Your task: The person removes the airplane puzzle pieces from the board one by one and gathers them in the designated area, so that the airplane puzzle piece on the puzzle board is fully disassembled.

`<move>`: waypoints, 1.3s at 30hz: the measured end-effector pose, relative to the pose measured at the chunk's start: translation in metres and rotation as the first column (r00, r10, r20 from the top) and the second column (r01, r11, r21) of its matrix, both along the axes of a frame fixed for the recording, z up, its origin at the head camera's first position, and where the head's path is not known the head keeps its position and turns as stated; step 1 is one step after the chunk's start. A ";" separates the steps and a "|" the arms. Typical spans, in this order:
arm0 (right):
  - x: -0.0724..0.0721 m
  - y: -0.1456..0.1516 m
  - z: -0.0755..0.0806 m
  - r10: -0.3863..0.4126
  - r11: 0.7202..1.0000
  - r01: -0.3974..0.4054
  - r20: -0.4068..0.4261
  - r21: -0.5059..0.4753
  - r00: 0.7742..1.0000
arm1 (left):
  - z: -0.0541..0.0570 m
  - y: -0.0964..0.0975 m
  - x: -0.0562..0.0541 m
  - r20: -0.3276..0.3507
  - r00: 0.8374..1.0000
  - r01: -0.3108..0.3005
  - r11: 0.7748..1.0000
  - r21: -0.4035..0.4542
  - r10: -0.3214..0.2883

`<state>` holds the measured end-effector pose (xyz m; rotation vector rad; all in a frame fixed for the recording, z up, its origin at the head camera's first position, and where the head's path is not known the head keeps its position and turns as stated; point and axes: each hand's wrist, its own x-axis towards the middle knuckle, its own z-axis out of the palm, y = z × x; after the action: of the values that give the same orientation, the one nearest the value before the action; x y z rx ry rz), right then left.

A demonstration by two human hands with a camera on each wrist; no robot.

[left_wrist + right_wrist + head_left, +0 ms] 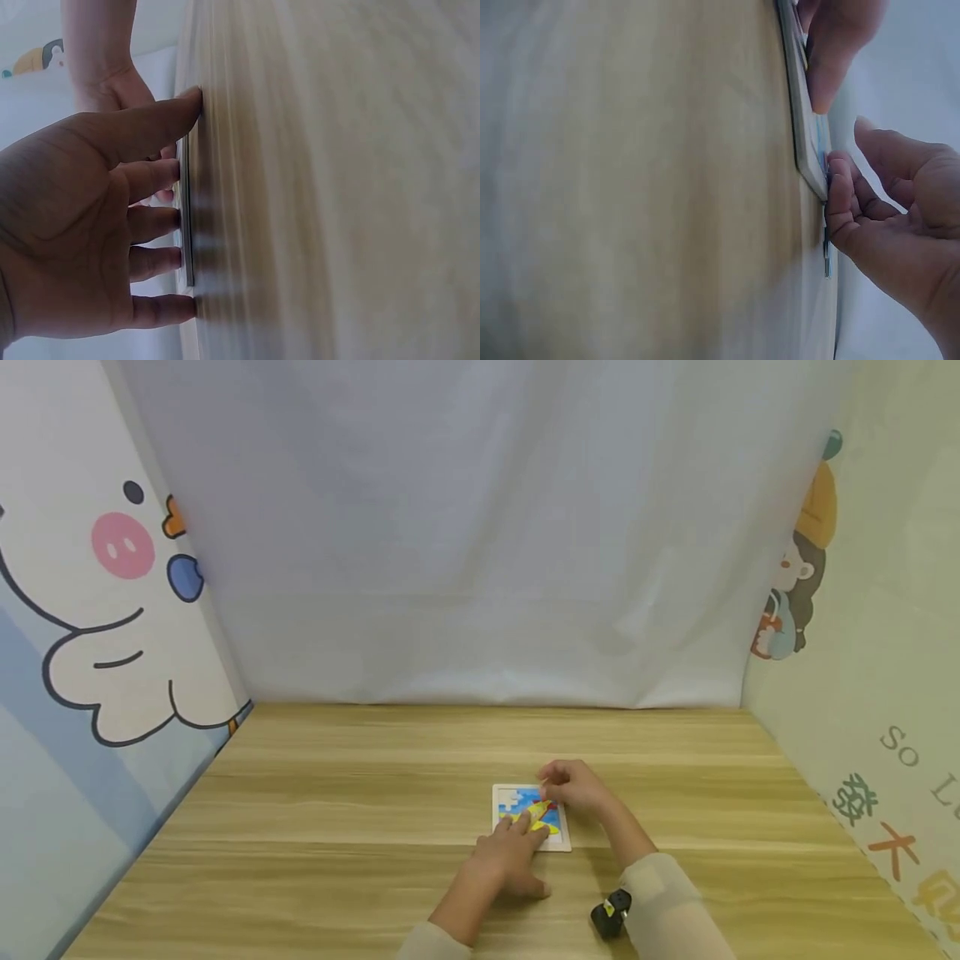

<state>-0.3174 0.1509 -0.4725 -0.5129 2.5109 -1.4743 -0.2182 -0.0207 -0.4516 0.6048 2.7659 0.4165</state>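
Observation:
A small jigsaw puzzle (516, 798) in a pale frame lies on the table, its picture blue with a yellow and red shape. A pale jigsaw-shaped patch shows at its upper left. My left hand (510, 857) rests fingertips on the near part of the puzzle, fingers spread and thumb out to the side. At the upper right corner is my right hand (573, 787). In the right wrist view its bent fingers (840, 187) touch the frame's corner, and the thumb stands apart from them. A thin flat piece (827, 255) juts past that corner beneath the hand.
A black device with a yellow mark (611, 913) is by the right sleeve (667, 893). The wood-grain table (337, 785) meets a white curtain (480, 568) at the back. Printed panels stand on the left (60, 610) and right (885, 635).

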 end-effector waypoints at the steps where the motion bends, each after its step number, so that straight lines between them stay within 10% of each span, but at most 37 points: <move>1: 0.001 -0.001 0.000 0.004 1.000 -0.004 0.007 0.001 1.000 | -0.001 0.000 0.000 0.001 1.000 0.000 1.000 0.001 0.000; 16: -0.005 -0.021 0.005 -0.006 0.978 -0.001 0.032 0.210 0.999 | 0.000 0.000 0.000 -0.019 1.000 0.003 0.999 -0.041 -0.004; 39: -0.002 -0.030 0.003 0.034 0.968 -0.036 0.012 0.247 0.999 | 0.005 -0.002 0.004 -0.012 1.000 -0.011 0.999 -0.032 0.011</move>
<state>-0.3193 0.1205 -0.4694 -0.5039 2.6149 -1.1254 -0.2144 -0.0229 -0.4463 0.5870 2.7828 0.3716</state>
